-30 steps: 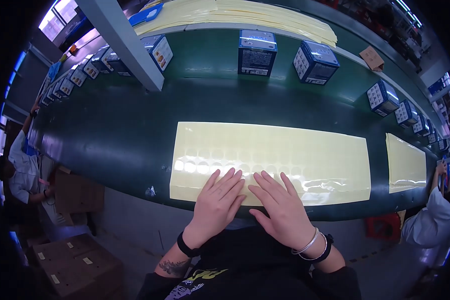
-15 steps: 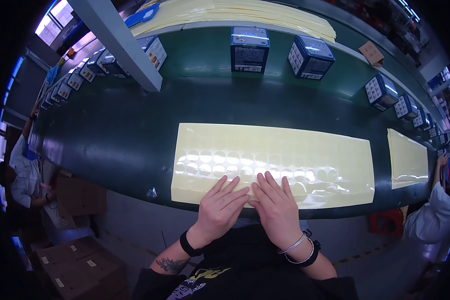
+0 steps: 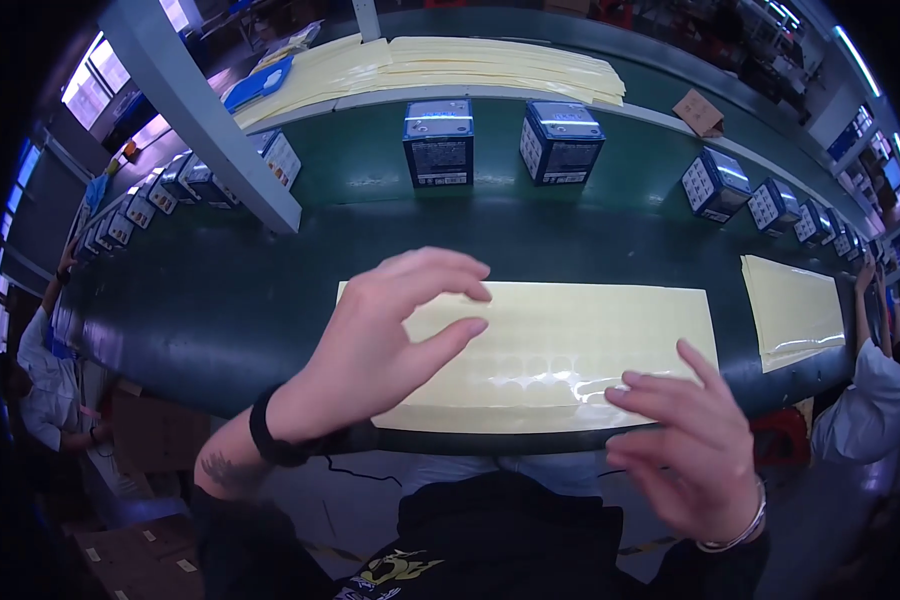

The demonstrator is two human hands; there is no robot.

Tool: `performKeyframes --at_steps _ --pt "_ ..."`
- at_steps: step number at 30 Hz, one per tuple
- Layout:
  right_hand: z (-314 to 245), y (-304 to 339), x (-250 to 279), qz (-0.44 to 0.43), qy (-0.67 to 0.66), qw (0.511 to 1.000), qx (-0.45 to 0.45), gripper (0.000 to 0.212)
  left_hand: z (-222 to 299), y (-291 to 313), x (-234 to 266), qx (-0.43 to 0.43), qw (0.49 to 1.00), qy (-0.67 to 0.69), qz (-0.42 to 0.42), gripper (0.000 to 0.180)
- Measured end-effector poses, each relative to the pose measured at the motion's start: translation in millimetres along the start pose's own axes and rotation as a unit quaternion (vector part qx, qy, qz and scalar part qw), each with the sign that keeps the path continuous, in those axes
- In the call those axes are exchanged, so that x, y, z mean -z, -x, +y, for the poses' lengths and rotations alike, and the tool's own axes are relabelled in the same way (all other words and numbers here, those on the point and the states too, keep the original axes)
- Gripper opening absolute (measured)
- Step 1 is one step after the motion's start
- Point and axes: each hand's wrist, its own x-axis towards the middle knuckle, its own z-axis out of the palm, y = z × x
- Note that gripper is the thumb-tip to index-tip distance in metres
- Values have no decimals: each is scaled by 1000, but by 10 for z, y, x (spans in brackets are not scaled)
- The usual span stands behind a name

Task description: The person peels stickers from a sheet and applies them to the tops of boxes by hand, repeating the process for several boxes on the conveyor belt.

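A pale yellow sheet of round clear stickers (image 3: 570, 340) lies flat on the dark green work surface in front of me. Above its left part, my left hand (image 3: 390, 325) is raised, thumb and fingers apart in a loose curve, with nothing between them. Over the near right corner hovers my right hand (image 3: 695, 440), its fingers spread and bent, also holding nothing. Both hands hide parts of the sheet's left and right ends. Light glints off the round stickers in the middle.
Blue boxes, two of them (image 3: 438, 145) (image 3: 562, 145) straight ahead, line the far side, with more at left and right. A grey post (image 3: 195, 110) rises at left. Yellow sheets (image 3: 500, 72) are stacked behind, others (image 3: 795, 310) at right. Co-workers (image 3: 870, 400) sit at both sides.
Both hands have lifted off the sheet and moved apart, the left one up and leftward, the right one to the right. The view has shifted, so the far boxes appear lower.
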Motion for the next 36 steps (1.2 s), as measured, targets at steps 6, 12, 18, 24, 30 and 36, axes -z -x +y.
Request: performKeyframes --at_steps 6,12,18,24,30,36 --pt "1276 -1196 222 106 146 981 -78 22 -346 -1390 -460 -1 991 -130 -22 18" --pt "2408 -1846 -437 169 147 975 -4 37 -893 -1865 -999 0 969 -230 90 9" --pt "2531 -1832 -590 168 40 982 -78 36 -993 -1952 -1100 56 971 -210 99 9" --pt "2548 -1907 -530 156 67 981 -90 33 -1063 -2080 -1143 45 967 -209 141 12" --pt "2522 -1893 -564 165 67 981 -74 32 -1145 -2095 -1128 31 966 -190 173 14" --pt "2528 -1887 -575 165 68 981 -80 33 -1115 -1997 -1172 -74 932 -291 202 17"
